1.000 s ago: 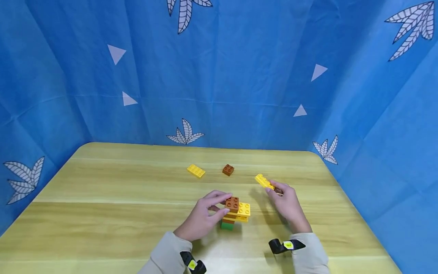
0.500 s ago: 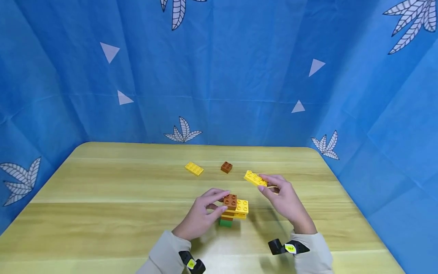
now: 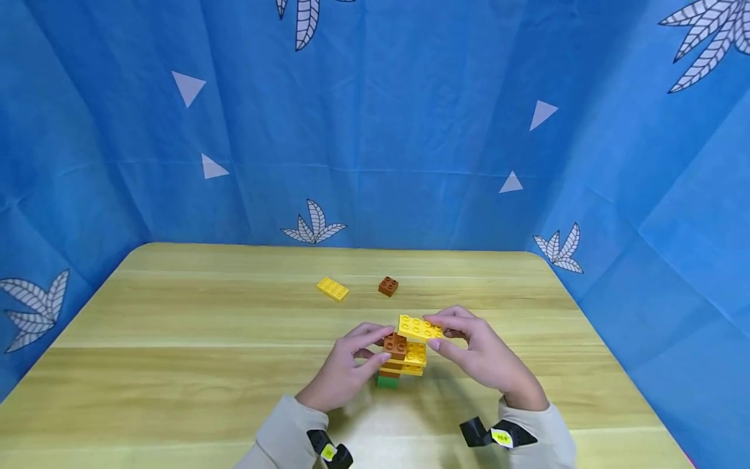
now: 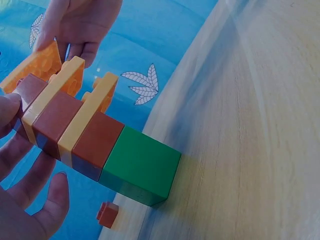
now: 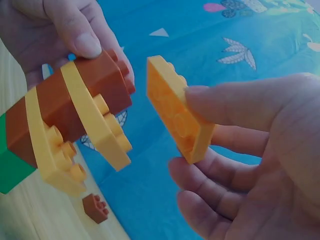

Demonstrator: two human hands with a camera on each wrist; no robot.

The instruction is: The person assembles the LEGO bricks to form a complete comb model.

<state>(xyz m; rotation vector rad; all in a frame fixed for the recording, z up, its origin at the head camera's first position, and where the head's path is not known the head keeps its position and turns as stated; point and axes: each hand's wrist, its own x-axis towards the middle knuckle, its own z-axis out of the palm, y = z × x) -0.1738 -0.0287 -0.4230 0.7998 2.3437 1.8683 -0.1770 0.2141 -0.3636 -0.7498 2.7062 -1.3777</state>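
A tower of toy building bricks stands on the table, with a green brick (image 4: 142, 162) at its base and brown bricks alternating with yellow plates that jut to the right. Its topmost piece is a brown brick (image 3: 395, 346). My left hand (image 3: 346, 368) grips that top brick between thumb and fingers. In my right hand (image 3: 480, 352) a yellow plate (image 5: 172, 110) is pinched at one end. The plate hovers just above the tower, apart from the top brick's studs in the right wrist view, its hollow underside facing them.
Farther back on the wooden table (image 3: 205, 312) lie a loose yellow plate (image 3: 333, 289) and a loose brown brick (image 3: 388, 286). A blue patterned cloth (image 3: 363, 130) hangs behind the table's far edge.
My right hand has carried the yellow plate left and toward the tower, turning it so it lies over the top brick. The left hand keeps its grip on the tower.
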